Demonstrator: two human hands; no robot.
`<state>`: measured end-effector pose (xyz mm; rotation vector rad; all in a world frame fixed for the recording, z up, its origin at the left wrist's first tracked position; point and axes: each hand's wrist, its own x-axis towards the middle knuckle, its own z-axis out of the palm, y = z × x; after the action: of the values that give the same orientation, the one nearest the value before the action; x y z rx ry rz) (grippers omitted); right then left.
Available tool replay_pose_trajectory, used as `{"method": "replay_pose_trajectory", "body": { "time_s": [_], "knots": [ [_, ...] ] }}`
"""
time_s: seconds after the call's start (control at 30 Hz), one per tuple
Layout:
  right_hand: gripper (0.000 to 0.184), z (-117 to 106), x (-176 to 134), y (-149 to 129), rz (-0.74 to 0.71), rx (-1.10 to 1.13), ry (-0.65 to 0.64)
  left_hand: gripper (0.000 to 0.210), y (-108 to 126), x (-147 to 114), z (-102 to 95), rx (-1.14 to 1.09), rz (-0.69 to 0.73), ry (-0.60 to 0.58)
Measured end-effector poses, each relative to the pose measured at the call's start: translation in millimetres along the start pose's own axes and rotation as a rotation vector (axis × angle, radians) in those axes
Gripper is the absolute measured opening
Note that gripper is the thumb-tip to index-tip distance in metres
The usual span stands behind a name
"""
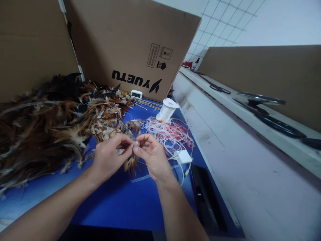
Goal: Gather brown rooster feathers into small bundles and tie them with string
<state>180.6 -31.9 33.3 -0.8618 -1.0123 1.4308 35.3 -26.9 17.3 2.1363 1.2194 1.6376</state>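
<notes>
Over the blue table (120, 201), my left hand (110, 152) and my right hand (151, 155) meet with fingertips pinched together. Between them is a small bunch of brown feathers (130, 164), its pale quill ends at the fingertips and its tips hanging below. More feather tips show just above the fingers. The fingers partly hide the quill ends, and any thread around them is too small to make out. A big heap of brown, black and tan feathers (42, 134) lies left of my left hand. Just beyond my right hand is a tangle of white and red strips (173, 134).
A white spool (167, 109) stands behind the strips. A white adapter with cable (183, 156) lies at right, near a black device (208, 197). Thin sticks (147, 104) and a small white clock (136, 94) sit before a cardboard box (125, 43). Scissors (219, 88) lie on the right ledge.
</notes>
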Motion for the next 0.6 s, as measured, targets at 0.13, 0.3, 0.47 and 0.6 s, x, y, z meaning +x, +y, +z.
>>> {"method": "replay_pose_trajectory", "body": {
  "time_s": [0.13, 0.3, 0.47, 0.6],
  "knots": [
    [0.030, 0.2, -0.9, -1.4, 0.011, -0.017, -0.010, 0.012, 2.2, -1.5, 0.2, 0.117, 0.050, 0.026],
    [0.024, -0.1, -2.2, -4.3, 0.029, -0.050, 0.005, 0.008, 6.7, -2.9, -1.2, 0.246, 0.032, 0.039],
    [0.019, -1.0, -2.5, -6.2, 0.034, -0.067, 0.032, 0.009, 8.5, -3.4, -1.0, 0.255, 0.026, 0.065],
    [0.018, -0.7, -2.2, -6.7, 0.052, -0.050, 0.032, 0.014, 8.2, -3.7, -0.1, 0.241, 0.079, 0.086]
  ]
}}
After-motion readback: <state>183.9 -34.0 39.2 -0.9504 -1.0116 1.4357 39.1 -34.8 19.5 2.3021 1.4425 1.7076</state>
